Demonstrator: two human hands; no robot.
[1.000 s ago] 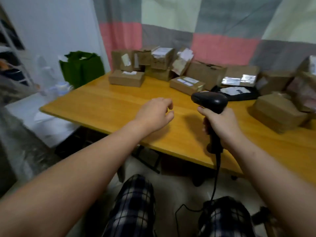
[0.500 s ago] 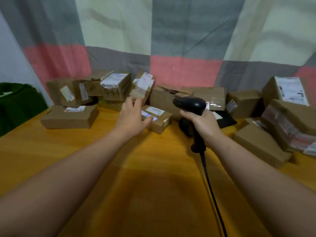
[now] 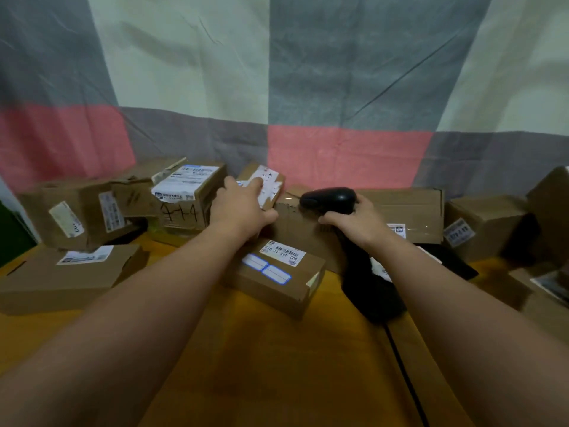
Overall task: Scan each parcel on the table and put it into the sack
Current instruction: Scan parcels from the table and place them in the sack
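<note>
Far left of the left hand (image 3: 243, 208), a dark green shape (image 3: 12, 235) shows at the frame edge. It cannot be confirmed as the sack.

Left of the left hand and nearer the person, a flat parcel (image 3: 61, 275) lies on the counter (image 3: 277, 365), label up. Further back on that side stands a group of cartons, including one with handwritten marks (image 3: 187, 198) just beside the hand.

The left hand is extended, fingers straight and laid on the white label of the tilted parcel (image 3: 271, 183), with the thumb spread toward its lower edge. The fingers are not curled round it. This parcel leans among the rear cartons, directly under and beyond the fingertips. Its labelled face slopes toward the person, and its long axis appears to run away from the hand.

Below the left wrist, a low parcel with blue-framed stickers (image 3: 277, 275) lies flat on the counter, untouched.

The right hand (image 3: 357, 223) is clamped on the handle of the scanner (image 3: 328, 198), and the cable (image 3: 403, 365) trails toward the person. The scanner head sits just right of the tilted parcel, nose toward it. Behind this hand is a long carton (image 3: 409, 211), with a smaller box (image 3: 483, 226) further right.

Judgement: the left hand is the nearer one. It should grasp the tilted parcel and turn the label to the scanner.
</note>
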